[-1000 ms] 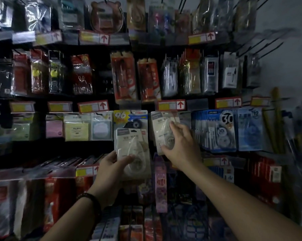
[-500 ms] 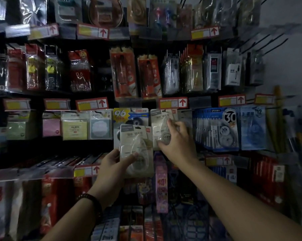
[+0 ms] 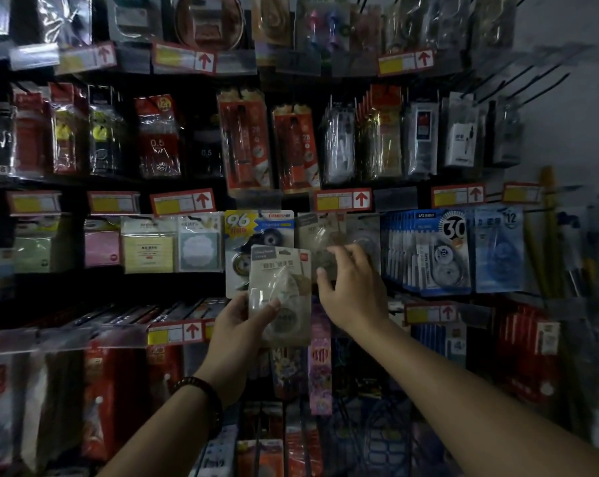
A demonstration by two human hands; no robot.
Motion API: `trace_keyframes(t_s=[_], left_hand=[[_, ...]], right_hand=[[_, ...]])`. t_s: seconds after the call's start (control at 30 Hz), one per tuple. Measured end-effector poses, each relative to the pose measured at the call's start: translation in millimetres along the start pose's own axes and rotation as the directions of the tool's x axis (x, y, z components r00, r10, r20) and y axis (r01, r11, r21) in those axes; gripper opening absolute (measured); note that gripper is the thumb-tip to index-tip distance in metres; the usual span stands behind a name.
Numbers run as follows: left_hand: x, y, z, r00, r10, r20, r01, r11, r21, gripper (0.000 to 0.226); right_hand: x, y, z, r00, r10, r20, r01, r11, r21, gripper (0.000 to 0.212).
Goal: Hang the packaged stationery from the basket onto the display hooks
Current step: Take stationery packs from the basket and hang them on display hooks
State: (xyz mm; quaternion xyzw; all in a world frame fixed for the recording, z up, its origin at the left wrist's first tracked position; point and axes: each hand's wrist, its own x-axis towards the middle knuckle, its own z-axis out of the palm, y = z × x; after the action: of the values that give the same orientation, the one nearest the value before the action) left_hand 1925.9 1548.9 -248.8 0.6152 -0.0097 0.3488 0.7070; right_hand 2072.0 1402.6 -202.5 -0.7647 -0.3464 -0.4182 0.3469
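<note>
Hanging step: left hand (image 3: 237, 324) grips 1 grey correction-tape pack (image 3: 280, 290) upright in front of the 96 pack (image 3: 256, 224), right hand (image 3: 355, 294) loose-fingered and empty by the matching hung pack (image 3: 317, 234); next, the held pack's hole likely needs threading onto that hook.

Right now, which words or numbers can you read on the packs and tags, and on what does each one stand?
"96": yellow-and-blue pack
"30": dark blue pack
"12": pale blue pack
"0.5": red pack
"2B": orange pack
Too blurred to read: price tags, and the grey pack held by the left hand.
</note>
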Motion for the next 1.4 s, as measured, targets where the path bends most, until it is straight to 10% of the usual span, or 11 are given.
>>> trace_keyframes(t_s=[0.2,0.5,1.13,1.4], left_hand=[[0.7,3.8,21.7,0.999,-0.042,0.016,0.043,0.996,-0.076,0.018],[0.1,3.2,40.3,0.994,-0.011,0.111,0.023,0.994,-0.106,0.025],[7.0,-21.4,2.1,0.991,0.125,0.049,-0.134,0.892,0.431,0.026],[2.7,-18.3,-4.7,0.94,0.229,0.253,-0.32,0.334,0.887,0.016]], right_hand=[[-43.4,-13.7,-23.6,0.946,-0.322,0.033,0.317,0.943,0.102,0.075],[-51.4,-11.0,-25.2,0.966,-0.255,0.041,0.255,0.967,-0.007,0.091],[10.9,20.1,12.2,0.973,-0.213,-0.088,0.187,0.952,-0.241,0.092],[11.0,20.5,12.4,0.98,-0.182,-0.077,0.153,0.945,-0.29,0.091]])
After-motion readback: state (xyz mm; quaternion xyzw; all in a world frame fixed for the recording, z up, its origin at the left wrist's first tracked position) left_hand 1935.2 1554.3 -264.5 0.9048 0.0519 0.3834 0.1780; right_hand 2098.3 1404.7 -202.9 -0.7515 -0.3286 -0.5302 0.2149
